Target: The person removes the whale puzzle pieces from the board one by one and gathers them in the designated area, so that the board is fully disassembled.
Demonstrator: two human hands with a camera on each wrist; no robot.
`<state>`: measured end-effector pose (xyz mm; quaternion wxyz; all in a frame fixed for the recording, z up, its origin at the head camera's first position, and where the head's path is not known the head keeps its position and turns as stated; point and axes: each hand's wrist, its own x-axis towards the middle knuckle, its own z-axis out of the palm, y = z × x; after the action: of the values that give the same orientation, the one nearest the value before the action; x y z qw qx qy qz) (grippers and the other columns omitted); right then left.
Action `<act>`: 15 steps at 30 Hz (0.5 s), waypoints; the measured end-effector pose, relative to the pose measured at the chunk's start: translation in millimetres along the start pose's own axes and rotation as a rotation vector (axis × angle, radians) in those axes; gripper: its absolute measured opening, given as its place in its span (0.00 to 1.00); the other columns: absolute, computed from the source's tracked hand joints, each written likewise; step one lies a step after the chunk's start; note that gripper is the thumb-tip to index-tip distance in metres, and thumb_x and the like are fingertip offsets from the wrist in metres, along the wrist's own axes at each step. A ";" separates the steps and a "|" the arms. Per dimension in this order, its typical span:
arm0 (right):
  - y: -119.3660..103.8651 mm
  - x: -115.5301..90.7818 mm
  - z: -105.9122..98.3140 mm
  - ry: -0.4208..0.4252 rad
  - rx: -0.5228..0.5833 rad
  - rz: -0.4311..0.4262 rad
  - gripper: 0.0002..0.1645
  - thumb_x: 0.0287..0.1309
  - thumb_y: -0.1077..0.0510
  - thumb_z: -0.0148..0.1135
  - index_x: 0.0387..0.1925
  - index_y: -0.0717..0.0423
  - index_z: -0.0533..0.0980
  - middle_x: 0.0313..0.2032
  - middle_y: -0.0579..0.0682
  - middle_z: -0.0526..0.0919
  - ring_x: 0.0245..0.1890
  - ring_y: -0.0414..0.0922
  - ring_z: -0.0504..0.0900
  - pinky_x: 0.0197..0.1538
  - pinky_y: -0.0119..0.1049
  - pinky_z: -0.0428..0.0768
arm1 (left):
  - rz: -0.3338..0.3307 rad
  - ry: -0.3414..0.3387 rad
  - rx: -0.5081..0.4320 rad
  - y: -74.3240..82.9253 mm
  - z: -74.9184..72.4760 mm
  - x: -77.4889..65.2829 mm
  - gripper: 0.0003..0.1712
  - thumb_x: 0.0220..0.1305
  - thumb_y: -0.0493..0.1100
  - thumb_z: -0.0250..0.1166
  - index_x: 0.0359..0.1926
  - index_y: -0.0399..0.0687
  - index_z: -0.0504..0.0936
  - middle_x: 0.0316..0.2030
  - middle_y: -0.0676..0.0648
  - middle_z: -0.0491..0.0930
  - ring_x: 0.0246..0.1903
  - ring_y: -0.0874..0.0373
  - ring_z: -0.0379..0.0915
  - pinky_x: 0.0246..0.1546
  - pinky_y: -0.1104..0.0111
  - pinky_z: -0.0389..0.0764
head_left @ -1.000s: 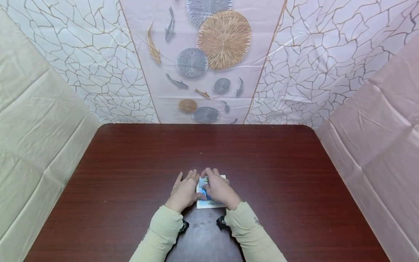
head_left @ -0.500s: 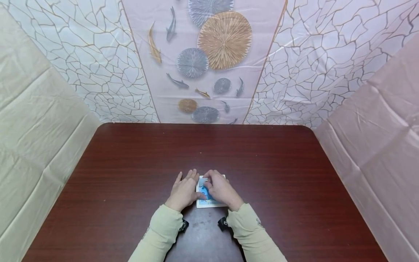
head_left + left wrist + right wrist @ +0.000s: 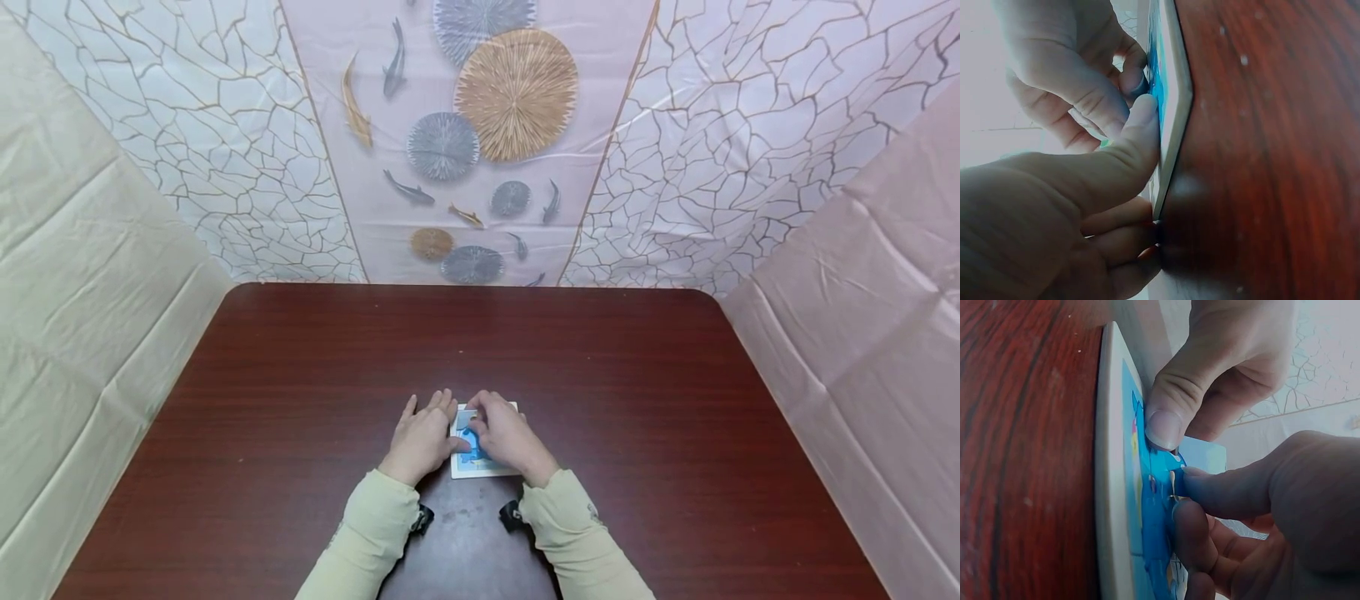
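Note:
A small flat puzzle board (image 3: 483, 471) with a pale rim and a blue picture lies on the table before the person. The left hand (image 3: 420, 437) rests at its left edge, fingers stretched out on the tabletop and thumb pressing the blue picture. Over the board, the right hand (image 3: 506, 433) pinches a blue puzzle piece (image 3: 1177, 478) between thumb and fingers. A paler blue piece (image 3: 1205, 452) stands tilted behind those fingers in the right wrist view. In the left wrist view, the board (image 3: 1175, 94) is seen edge-on, with the right hand (image 3: 1066, 69) above it.
The dark red-brown wooden table (image 3: 300, 358) extends around both hands. A patterned cloth (image 3: 465, 167) hangs behind the far edge, and pale cloth walls (image 3: 97, 333) flank the sides. Black wrist straps (image 3: 512, 515) sit at both cuffs.
The right hand's fingers have drawn slightly toward the person and closed up over the board. More of its upper left corner shows. The left hand has stayed in place.

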<state>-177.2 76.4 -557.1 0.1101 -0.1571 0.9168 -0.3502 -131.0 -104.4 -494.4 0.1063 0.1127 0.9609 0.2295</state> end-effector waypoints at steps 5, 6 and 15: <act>-3.5 -3.3 -3.3 0.011 -0.001 -0.015 0.08 0.77 0.61 0.68 0.53 0.49 0.82 0.38 0.41 0.78 0.36 0.40 0.77 0.48 0.45 0.78 | -0.026 0.003 0.019 2.6 -0.6 0.6 0.46 0.68 0.52 0.81 0.79 0.34 0.76 0.84 0.34 0.68 0.86 0.41 0.62 0.90 0.39 0.55; -4.8 -4.2 -4.1 0.015 -0.003 -0.017 0.08 0.77 0.61 0.68 0.53 0.49 0.82 0.37 0.41 0.78 0.36 0.40 0.77 0.49 0.44 0.77 | -0.028 0.000 0.023 2.3 -0.3 1.3 0.46 0.68 0.52 0.81 0.79 0.34 0.76 0.84 0.35 0.67 0.86 0.41 0.62 0.90 0.39 0.55; -16.9 -16.2 -13.6 -0.015 0.039 -0.094 0.02 0.76 0.60 0.68 0.46 0.52 0.81 0.42 0.48 0.81 0.41 0.43 0.81 0.66 0.78 0.76 | -0.045 -0.022 0.065 4.0 -2.4 5.1 0.48 0.66 0.54 0.81 0.79 0.36 0.77 0.84 0.36 0.68 0.85 0.42 0.64 0.90 0.41 0.56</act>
<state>-162.8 78.7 -534.3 0.1034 -0.2003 0.9007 -0.3715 -135.8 -100.6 -491.2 0.1181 0.0969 0.9690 0.1943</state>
